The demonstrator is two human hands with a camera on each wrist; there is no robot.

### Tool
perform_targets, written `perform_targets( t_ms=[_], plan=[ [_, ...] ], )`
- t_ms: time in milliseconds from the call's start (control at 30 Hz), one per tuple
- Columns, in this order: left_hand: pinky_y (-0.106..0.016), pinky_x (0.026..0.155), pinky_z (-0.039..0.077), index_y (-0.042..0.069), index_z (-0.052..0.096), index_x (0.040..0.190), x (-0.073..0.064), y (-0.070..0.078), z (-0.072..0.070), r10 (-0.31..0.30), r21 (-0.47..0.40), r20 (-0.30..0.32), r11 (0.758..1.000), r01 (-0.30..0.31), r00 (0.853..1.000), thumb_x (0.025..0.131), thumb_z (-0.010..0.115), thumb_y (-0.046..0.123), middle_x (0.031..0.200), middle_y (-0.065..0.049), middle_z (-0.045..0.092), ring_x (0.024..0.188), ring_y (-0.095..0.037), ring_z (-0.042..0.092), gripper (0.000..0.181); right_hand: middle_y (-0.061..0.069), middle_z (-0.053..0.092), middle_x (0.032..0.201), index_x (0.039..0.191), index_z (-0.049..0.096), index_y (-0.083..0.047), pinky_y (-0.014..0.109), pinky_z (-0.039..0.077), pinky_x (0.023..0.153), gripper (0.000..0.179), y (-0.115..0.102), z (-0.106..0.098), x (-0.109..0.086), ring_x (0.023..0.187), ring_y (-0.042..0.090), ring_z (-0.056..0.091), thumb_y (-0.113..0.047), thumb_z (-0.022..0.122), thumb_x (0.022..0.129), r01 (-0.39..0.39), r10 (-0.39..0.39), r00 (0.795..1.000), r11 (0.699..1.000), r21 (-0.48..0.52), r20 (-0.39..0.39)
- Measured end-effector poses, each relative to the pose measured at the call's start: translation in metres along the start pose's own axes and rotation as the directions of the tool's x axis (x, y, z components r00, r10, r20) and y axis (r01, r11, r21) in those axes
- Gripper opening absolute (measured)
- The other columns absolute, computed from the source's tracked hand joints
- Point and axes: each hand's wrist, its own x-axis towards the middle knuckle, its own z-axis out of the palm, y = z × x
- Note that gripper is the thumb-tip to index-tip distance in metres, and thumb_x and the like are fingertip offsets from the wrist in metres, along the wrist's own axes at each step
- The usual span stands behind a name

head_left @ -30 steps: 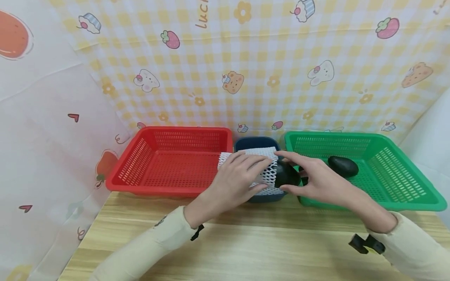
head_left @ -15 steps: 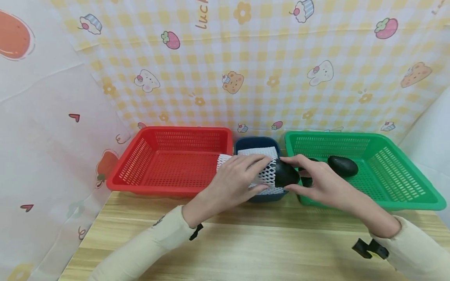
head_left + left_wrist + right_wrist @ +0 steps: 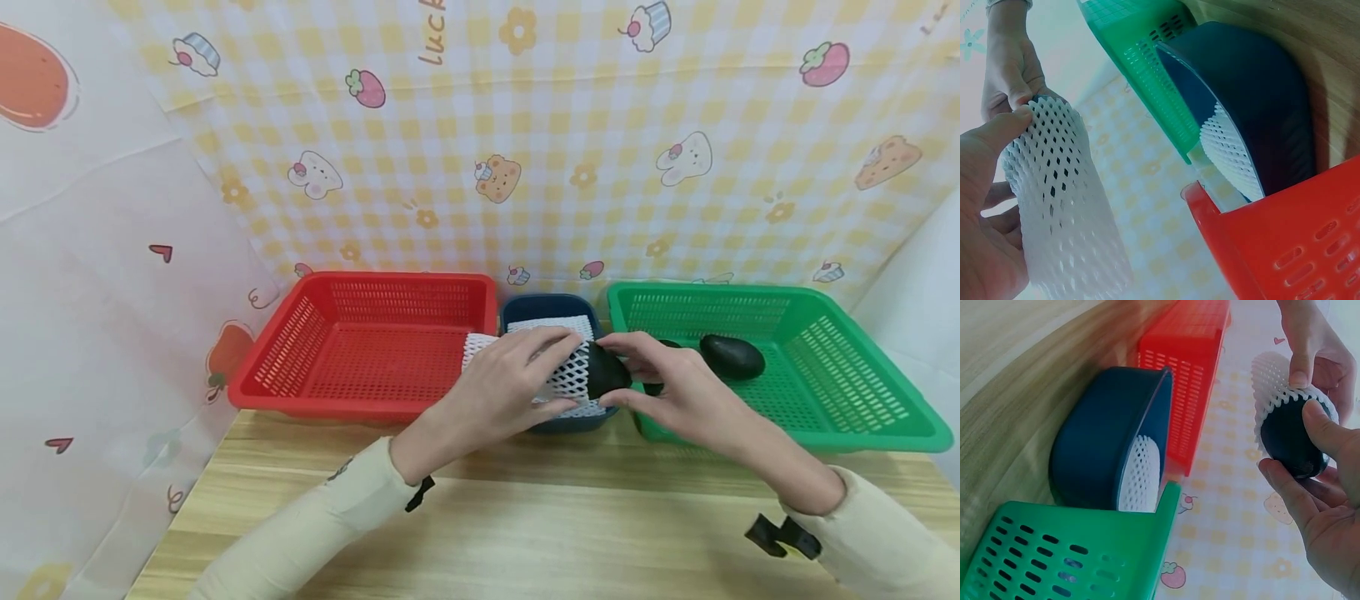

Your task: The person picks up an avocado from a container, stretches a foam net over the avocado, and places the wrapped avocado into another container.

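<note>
A white foam net sleeve (image 3: 1066, 187) is in my left hand (image 3: 510, 375), the thumb pressing near its mouth in the left wrist view. Part of a dark, smooth avocado (image 3: 606, 371) sits inside the sleeve, and its bare end sticks out on the right. My right hand (image 3: 678, 387) grips that bare end between thumb and fingers, as the right wrist view shows of the avocado (image 3: 1291, 439). Both hands are above a dark blue bin (image 3: 551, 302), in which more white foam sleeves (image 3: 1141, 475) lie.
To the left of the bin stands a red basket (image 3: 360, 407). On the right, a green basket (image 3: 847, 375) bears an avocado (image 3: 732, 357) and another dark one partly hidden behind my right hand. All stand on a wooden table (image 3: 540, 517) before a patterned cloth (image 3: 420, 125).
The avocado has slid slightly left, deeper into the foam sleeve, with my right hand's fingers shifting along its bare end. My left hand has stayed nearly still.
</note>
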Motion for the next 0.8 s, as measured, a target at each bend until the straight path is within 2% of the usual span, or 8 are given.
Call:
perform_targets(
  t_ms=[133, 567, 800],
  plan=[
    [-0.032, 0.102, 0.046, 0.003, 0.059, 0.139, 0.0009, 0.0000, 0.0012, 0.003, -0.013, 0.003, 1.000, -0.003, 1.000, 0.081, 0.088, 0.037, 0.137, -0.014, 0.058, 0.122, -0.025, 0.057, 0.073, 0.005, 0.069, 0.110, 0.130, 0.059, -0.005, 0.030, 0.059, 0.073, 0.064, -0.0001, 0.0019, -0.0001, 0.084, 0.010, 0.071, 0.001, 0.089, 0.074, 0.002, -0.001, 1.000, 1.000, 0.027, -0.030],
    [-0.029, 0.105, 0.042, 0.001, 0.059, 0.137, 0.0059, 0.0023, 0.0014, 0.045, -0.024, -0.003, 0.999, -0.045, 0.999, 0.083, 0.086, 0.032, 0.137, -0.015, 0.056, 0.123, -0.026, 0.054, 0.068, 0.005, 0.069, 0.110, 0.128, 0.063, -0.005, 0.024, 0.057, 0.074, 0.060, -0.0006, 0.0080, 0.0002, 0.089, 0.014, 0.071, 0.002, 0.088, 0.074, -0.040, 0.051, 0.996, 0.990, 0.137, -0.076],
    [-0.031, 0.105, 0.042, 0.002, 0.057, 0.139, 0.0054, 0.0032, 0.0002, 0.017, -0.016, 0.022, 1.000, -0.016, 1.000, 0.081, 0.087, 0.036, 0.137, -0.014, 0.058, 0.123, -0.025, 0.055, 0.073, 0.004, 0.070, 0.113, 0.126, 0.064, -0.004, 0.025, 0.057, 0.077, 0.057, 0.0015, 0.0102, -0.0019, 0.094, 0.015, 0.071, 0.006, 0.086, 0.074, -0.072, 0.090, 0.992, 0.978, 0.194, -0.088]
  ],
)
